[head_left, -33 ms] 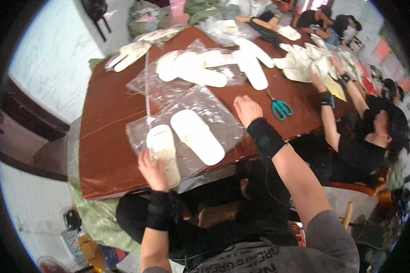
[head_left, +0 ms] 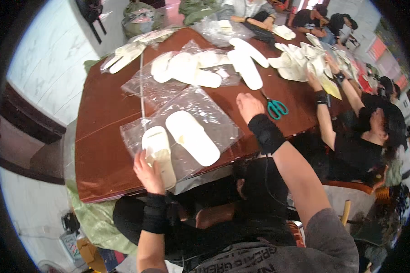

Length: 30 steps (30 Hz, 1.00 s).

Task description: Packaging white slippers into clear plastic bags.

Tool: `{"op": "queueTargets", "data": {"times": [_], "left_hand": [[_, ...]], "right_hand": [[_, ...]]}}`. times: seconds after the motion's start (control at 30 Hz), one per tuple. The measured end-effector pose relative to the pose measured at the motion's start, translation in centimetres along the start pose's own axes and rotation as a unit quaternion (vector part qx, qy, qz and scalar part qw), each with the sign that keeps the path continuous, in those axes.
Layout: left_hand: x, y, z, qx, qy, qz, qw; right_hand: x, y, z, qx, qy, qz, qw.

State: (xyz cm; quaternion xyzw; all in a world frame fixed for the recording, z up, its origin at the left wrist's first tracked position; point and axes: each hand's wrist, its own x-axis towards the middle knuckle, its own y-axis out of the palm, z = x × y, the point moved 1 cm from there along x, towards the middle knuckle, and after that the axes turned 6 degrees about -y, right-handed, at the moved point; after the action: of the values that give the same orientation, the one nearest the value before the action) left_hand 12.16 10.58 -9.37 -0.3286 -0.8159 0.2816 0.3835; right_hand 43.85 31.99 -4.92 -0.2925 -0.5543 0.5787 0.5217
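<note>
My left hand (head_left: 149, 173) is at the left edge of a white slipper (head_left: 167, 170), thumb over the insole and fingers along its side. That slipper lies near the table's front edge, partly on a clear plastic bag (head_left: 225, 123). Beside it on the bag rests a second white slipper (head_left: 200, 145), sole up. My right hand (head_left: 250, 107) is over the table right of the bag, back upward, fingers curled together; nothing shows in it. Just right of it lie teal-handled scissors (head_left: 276, 109). Both my wrists wear black bands.
Farther back on the brown table (head_left: 100, 132) lie bagged white slippers (head_left: 184, 68) and a loose pair (head_left: 246, 70). At the right, a co-worker's hands (head_left: 315, 82) are at a heap of slippers (head_left: 291, 66). More people sit at the far end.
The whole view has shifted slightly. My right hand is a little nearer the scissors. My left hand stays at the same slipper.
</note>
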Motion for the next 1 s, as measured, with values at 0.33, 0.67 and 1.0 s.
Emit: {"op": "queueTargets", "data": {"times": [0.33,0.67,1.0], "left_hand": [[3.4,-0.6,-3.1,-0.043,0.220,0.172,0.959],[4.1,3.0,-1.4,0.036,0.285,0.080,0.955],[4.2,1.9,-1.0,-0.012,0.169,0.021,0.985]], "right_hand": [[-0.1,2.4,-16.0,-0.172,0.153,0.144,0.962],[1.1,-4.7,-10.4,0.266,0.074,0.333,0.902],[-8.8,-2.9,8.0,0.671,0.025,0.408,0.619]]}}
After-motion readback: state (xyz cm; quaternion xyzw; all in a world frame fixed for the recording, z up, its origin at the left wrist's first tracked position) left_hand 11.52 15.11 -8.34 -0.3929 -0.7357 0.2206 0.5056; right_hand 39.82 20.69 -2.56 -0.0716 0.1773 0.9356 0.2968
